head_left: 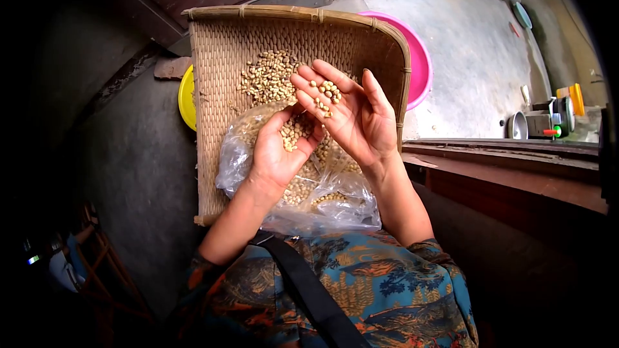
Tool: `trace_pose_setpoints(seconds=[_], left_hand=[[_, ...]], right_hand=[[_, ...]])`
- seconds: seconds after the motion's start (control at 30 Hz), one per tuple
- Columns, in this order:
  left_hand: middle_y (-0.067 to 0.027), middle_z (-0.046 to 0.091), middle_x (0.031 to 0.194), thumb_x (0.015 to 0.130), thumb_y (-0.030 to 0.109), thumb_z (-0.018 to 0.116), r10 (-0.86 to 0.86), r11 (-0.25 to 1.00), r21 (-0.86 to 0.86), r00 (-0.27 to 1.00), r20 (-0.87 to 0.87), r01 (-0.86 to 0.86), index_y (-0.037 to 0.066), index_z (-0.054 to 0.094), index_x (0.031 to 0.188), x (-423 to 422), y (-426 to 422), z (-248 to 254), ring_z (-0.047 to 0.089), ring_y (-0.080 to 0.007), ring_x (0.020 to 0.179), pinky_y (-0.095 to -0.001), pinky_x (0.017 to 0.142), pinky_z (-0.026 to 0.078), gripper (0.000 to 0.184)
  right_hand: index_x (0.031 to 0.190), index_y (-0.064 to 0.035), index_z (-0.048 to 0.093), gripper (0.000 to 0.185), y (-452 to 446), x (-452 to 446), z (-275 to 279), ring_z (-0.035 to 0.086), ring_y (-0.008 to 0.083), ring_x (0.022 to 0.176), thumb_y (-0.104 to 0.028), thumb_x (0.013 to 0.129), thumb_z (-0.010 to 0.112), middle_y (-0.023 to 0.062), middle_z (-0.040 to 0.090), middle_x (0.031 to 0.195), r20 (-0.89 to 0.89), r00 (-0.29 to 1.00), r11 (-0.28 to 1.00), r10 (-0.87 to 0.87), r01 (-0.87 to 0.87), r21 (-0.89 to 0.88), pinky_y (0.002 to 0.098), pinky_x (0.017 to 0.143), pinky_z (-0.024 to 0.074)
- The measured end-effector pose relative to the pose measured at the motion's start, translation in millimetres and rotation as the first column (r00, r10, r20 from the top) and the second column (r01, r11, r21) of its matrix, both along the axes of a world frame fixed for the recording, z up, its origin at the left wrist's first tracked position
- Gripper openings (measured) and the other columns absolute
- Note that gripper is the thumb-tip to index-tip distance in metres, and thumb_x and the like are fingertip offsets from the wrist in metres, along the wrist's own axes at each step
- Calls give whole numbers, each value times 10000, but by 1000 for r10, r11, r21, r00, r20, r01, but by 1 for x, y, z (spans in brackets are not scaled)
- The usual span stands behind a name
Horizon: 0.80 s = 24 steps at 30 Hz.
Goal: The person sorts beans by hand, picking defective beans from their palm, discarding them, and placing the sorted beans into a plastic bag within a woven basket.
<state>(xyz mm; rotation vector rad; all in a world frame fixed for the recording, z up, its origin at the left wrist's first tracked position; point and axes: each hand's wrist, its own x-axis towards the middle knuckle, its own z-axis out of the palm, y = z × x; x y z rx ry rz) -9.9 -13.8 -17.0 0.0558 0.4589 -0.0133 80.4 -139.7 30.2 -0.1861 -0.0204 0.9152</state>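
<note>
My left hand (pixel 277 145) is cupped palm up over a clear plastic bag (pixel 242 161), with pale beans (pixel 293 134) lying in its palm. Above and to its right, my right hand (pixel 354 113) faces palm up, fingers stretched toward the upper left, a small cluster of beans (pixel 330 92) resting on them. The bag, partly filled with beans, lies in a woven bamboo tray (pixel 216 77) close to my body. A loose pile of beans (pixel 267 77) sits on the tray behind my hands. My fingertips nearly meet.
A pink basin (pixel 420 67) shows behind the tray's right side, a yellow one (pixel 187 98) at its left. A brick (pixel 171 68) lies by the door. Right of me is a wooden ledge (pixel 503 173), with a metal bowl (pixel 518 125) beyond.
</note>
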Motion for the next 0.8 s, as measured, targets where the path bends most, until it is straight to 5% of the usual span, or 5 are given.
trace_pose_setpoints(seconds=[0.2,0.3,0.43,0.53,0.8], left_hand=[[-111,620,1034,1022,178,408,17,1000,-21,997,-77,-19,-14,576,1164,7,-6,12,601,-228,950,-381,831,544,292],[-97,602,959,1026,199,428,-88,991,102,996,-9,89,9,570,1106,4,-2,10,584,-203,839,-311,658,531,251],[-48,509,792,1042,302,452,-136,975,175,991,-3,134,74,514,914,3,0,16,455,-118,595,-204,396,299,269],[-12,472,744,1046,339,447,-204,975,122,964,172,184,96,514,909,2,4,13,402,-85,530,-188,387,272,287],[36,413,699,1035,312,480,-392,891,266,919,38,369,71,569,1113,6,-5,40,331,-42,484,-177,367,245,268]], right_hand=[[1398,133,360,645,-1,9,2,353,405,1390,-406,1045,369,315,398,1434,11,998,998,-66,66,11,488,1179,290],[1393,132,369,641,-1,11,1,359,405,1386,-406,1045,374,312,412,1423,-6,996,996,-83,84,32,489,1177,293],[1382,124,395,639,-1,12,-5,375,401,1375,-418,1044,376,292,438,1410,-2,992,992,-124,124,5,486,1173,301],[1377,105,419,648,1,12,-5,404,390,1358,-447,1044,357,270,472,1385,18,988,988,-152,153,-34,483,1169,308],[1389,92,405,676,5,6,-12,408,377,1359,-484,1043,324,264,480,1380,119,976,980,-182,191,-63,471,1160,326]])
